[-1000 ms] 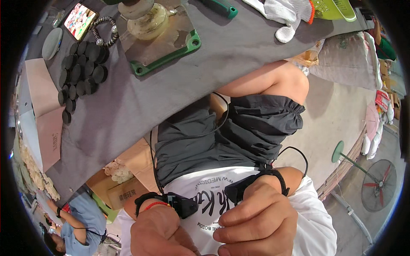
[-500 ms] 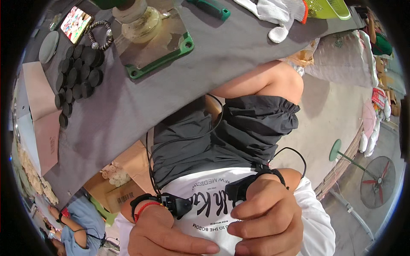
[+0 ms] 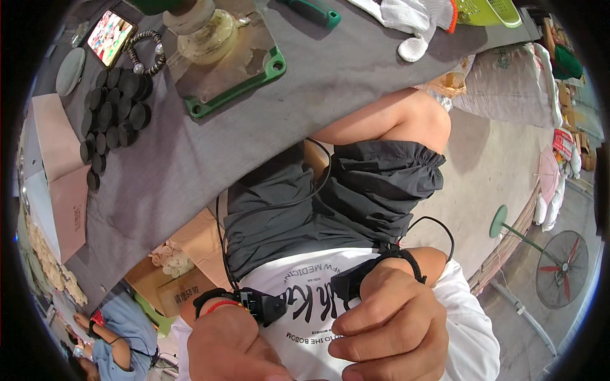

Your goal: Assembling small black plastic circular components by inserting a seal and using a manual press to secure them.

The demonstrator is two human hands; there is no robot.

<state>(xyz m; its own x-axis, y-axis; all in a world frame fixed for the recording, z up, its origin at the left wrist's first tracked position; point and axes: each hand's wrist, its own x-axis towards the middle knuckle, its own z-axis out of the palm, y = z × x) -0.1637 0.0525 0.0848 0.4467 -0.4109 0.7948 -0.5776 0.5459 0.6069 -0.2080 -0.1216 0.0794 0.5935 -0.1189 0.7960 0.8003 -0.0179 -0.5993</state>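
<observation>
Both my hands are low in the view, in front of my white shirt. My left hand (image 3: 229,343) has its fingers bent toward the right hand, and the lower edge cuts off the tips. My right hand (image 3: 397,327) is closed, its fingers curled inward toward the left. Whatever lies between the fingers is below the picture or hidden; only a thin dark sliver shows at the lower edge. Black wrist devices with cables sit on both wrists. Ahead on the grey cloth-covered table (image 3: 254,120) stand a press with a green base (image 3: 238,91) and a heap of black discs (image 3: 114,105).
Around the table lie a lit phone (image 3: 110,38), a beaded bracelet (image 3: 146,52), a grey oval object (image 3: 70,71), a pinkish box (image 3: 67,184), a green-handled tool (image 3: 316,13), a white glove (image 3: 416,25) and a green basket (image 3: 489,13). A fan (image 3: 562,269) stands right; a person in blue (image 3: 124,336) sits lower left.
My left hand has turned and dropped, so its fingers now run out of the lower edge. The right hand has shifted slightly left and down. The table things have not been moved.
</observation>
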